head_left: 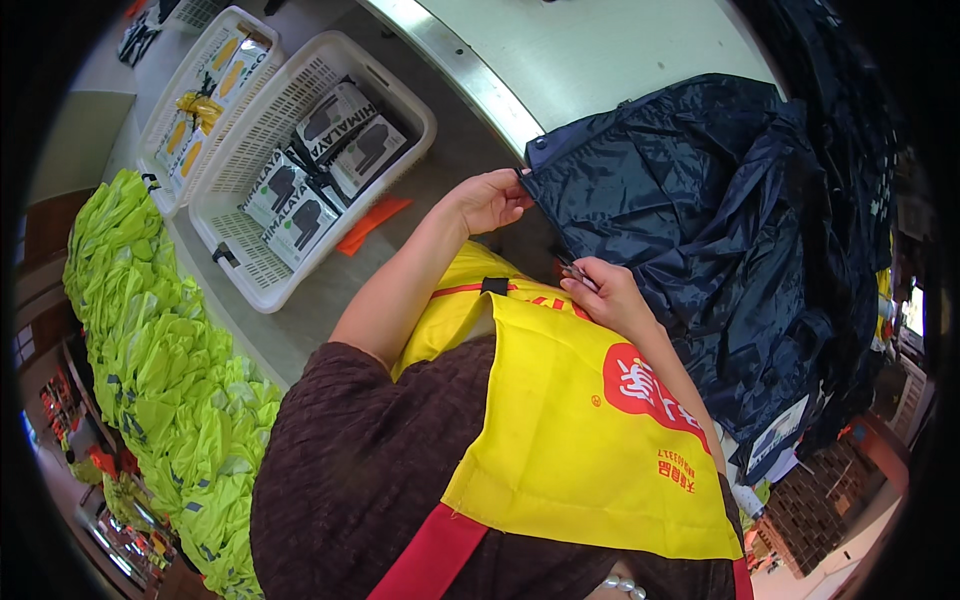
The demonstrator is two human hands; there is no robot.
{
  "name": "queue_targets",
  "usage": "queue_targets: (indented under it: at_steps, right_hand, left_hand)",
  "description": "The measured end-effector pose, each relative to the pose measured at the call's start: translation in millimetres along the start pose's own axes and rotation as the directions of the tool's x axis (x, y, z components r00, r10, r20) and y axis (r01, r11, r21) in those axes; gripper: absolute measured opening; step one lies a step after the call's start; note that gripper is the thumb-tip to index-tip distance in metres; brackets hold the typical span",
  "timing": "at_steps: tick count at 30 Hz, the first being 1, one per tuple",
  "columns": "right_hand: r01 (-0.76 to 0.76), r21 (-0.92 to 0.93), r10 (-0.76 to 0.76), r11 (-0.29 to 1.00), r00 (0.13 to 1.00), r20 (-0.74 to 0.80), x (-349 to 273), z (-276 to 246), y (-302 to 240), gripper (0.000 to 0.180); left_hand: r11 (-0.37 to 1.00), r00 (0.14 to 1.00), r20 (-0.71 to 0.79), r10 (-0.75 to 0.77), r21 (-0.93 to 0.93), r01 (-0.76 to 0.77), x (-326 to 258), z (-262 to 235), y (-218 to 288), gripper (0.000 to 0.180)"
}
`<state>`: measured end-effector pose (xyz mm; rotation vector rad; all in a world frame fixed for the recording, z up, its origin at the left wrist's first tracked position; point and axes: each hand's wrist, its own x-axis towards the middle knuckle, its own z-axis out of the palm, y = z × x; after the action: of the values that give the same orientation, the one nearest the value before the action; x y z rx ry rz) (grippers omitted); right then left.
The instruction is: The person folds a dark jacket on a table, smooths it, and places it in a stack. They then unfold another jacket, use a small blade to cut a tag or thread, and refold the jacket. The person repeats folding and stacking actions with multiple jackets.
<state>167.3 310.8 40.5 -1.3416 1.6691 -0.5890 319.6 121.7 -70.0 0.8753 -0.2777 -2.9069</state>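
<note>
A dark navy, shiny garment [680,200] lies spread over the pale table in front of me and to the right. My left hand [490,203] pinches its near left edge between thumb and fingers. Lower down, close to my apron, my right hand [612,295] is closed around small metal thread snips [580,276], their tips pointing up and left beside the garment's edge. The palm hides most of the snips. My yellow apron [580,420] spreads below both hands.
Left stands a white plastic basket [270,290] of packaged items, with a second basket [165,130] behind it. An orange strip [372,225] lies beside the nearer one. Neon-yellow garments [170,370] pile up at far left. A labelled packet [776,438] sits at the garment's lower right.
</note>
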Motion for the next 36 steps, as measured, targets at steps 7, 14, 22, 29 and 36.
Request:
queue_targets:
  at_steps: [7, 14, 22, 29, 36]
  right_hand:
    - [0.089, -0.088, -0.116, 0.992, 0.917, -0.382, 11.6, 2.0, -7.1, 0.021]
    - [0.154, -0.144, -0.209, 0.978, 0.787, -0.581, 48.6, -18.0, -13.9, 0.017]
    - [0.138, 0.354, 0.067, 0.925, 0.858, -0.509, 49.5, -43.6, -5.0, 0.014]
    - [0.118, 0.278, 0.045, 0.953, 0.855, -0.516, 48.8, -36.4, -9.6, 0.014]
    - [0.099, 0.151, 0.002, 0.983, 0.832, -0.555, 49.0, -31.1, -13.7, 0.016]
  left_hand:
    - [0.958, 0.958, -0.018, 0.286, -0.029, -0.287, -7.5, 30.7, -19.1, 0.01]
    - [0.928, 0.929, 0.027, 0.37, 0.047, -0.371, -11.5, 74.0, -16.9, 0.012]
    - [0.644, 0.715, -0.132, 0.686, 0.568, -0.513, -19.0, 65.4, -18.0, 0.019]
    - [0.611, 0.807, -0.031, 0.59, 0.671, -0.42, -39.8, 111.6, -11.4, 0.025]
    - [0.685, 0.759, -0.028, 0.65, 0.456, -0.569, -15.3, 100.9, -27.9, 0.02]
